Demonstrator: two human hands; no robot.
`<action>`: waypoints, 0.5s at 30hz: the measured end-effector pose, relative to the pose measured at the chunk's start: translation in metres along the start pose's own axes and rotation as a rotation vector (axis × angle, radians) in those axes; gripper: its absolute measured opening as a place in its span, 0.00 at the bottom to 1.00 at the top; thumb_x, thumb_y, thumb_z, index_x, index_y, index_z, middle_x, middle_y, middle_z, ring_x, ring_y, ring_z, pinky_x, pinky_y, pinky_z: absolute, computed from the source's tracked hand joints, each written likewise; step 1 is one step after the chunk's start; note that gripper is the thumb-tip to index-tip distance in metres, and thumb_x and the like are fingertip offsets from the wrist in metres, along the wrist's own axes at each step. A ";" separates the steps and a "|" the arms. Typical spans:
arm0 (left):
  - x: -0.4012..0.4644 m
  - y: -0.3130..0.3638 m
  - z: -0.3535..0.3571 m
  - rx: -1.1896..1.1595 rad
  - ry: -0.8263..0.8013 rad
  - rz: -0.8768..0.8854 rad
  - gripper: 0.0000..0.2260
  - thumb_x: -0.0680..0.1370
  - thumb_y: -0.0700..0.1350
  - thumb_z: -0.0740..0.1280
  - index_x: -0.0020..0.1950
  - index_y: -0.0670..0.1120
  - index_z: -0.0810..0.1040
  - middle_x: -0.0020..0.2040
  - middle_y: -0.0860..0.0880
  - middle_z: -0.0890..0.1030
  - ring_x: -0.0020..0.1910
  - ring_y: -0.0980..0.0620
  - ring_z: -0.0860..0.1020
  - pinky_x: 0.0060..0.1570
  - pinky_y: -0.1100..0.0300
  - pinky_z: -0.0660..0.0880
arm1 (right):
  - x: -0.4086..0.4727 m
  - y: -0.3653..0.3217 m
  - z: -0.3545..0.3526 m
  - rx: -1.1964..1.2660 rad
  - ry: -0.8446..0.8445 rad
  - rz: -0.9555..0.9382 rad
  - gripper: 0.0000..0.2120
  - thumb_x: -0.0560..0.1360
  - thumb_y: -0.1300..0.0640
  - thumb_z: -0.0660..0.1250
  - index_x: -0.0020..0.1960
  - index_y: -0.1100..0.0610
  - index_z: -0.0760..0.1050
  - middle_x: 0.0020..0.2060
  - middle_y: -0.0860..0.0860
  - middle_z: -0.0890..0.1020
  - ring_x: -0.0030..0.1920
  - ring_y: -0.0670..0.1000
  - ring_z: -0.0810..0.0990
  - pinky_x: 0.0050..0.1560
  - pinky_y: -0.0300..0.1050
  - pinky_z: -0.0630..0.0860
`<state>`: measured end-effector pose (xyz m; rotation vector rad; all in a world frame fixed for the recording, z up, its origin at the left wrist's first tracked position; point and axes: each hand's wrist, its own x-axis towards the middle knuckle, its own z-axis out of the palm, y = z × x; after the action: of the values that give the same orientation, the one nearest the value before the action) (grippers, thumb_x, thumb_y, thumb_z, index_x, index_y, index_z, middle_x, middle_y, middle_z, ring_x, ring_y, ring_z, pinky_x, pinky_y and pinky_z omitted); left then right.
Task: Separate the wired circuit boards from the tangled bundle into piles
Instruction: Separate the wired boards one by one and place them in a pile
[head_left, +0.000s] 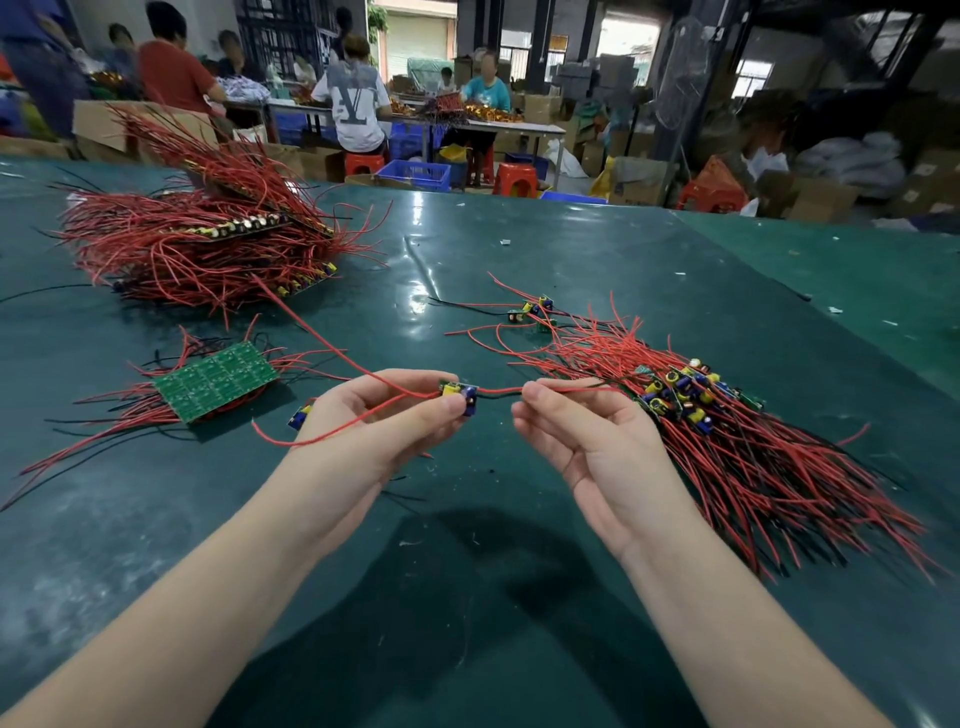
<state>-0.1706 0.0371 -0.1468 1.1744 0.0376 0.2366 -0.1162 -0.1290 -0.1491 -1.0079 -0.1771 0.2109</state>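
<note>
Item, my left hand (382, 415): palm up above the green table (519, 597), fingers curled, pinching a small circuit board (458, 397) at thumb and fingertip. Item, my right hand (582, 431): palm up, pinching that board's red wire (498, 389); the grip point is partly hidden. Sorted pile (727, 426) lies right, tangled bundle (197, 244) far left, its boards mostly buried.
</note>
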 end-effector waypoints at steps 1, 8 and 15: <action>-0.001 0.000 0.001 0.028 -0.016 0.015 0.12 0.59 0.44 0.76 0.41 0.46 0.86 0.42 0.45 0.86 0.41 0.53 0.84 0.42 0.66 0.78 | 0.000 0.001 0.000 -0.011 0.016 0.001 0.05 0.59 0.64 0.74 0.36 0.62 0.82 0.33 0.57 0.84 0.34 0.52 0.84 0.37 0.40 0.80; -0.001 -0.002 0.003 0.043 0.001 0.011 0.13 0.59 0.43 0.76 0.42 0.44 0.85 0.42 0.44 0.85 0.40 0.53 0.83 0.41 0.66 0.78 | -0.001 0.006 -0.001 -0.027 0.077 0.044 0.07 0.59 0.63 0.74 0.37 0.63 0.82 0.35 0.57 0.84 0.35 0.52 0.84 0.38 0.39 0.80; 0.002 -0.002 0.000 -0.081 0.040 -0.048 0.17 0.61 0.40 0.75 0.48 0.39 0.81 0.43 0.42 0.85 0.41 0.50 0.83 0.43 0.64 0.79 | 0.002 -0.004 -0.003 0.092 0.040 0.009 0.04 0.63 0.62 0.73 0.37 0.57 0.84 0.36 0.53 0.84 0.37 0.50 0.84 0.39 0.38 0.80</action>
<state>-0.1687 0.0373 -0.1482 1.0870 0.0906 0.2171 -0.1128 -0.1327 -0.1470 -0.9206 -0.1256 0.2053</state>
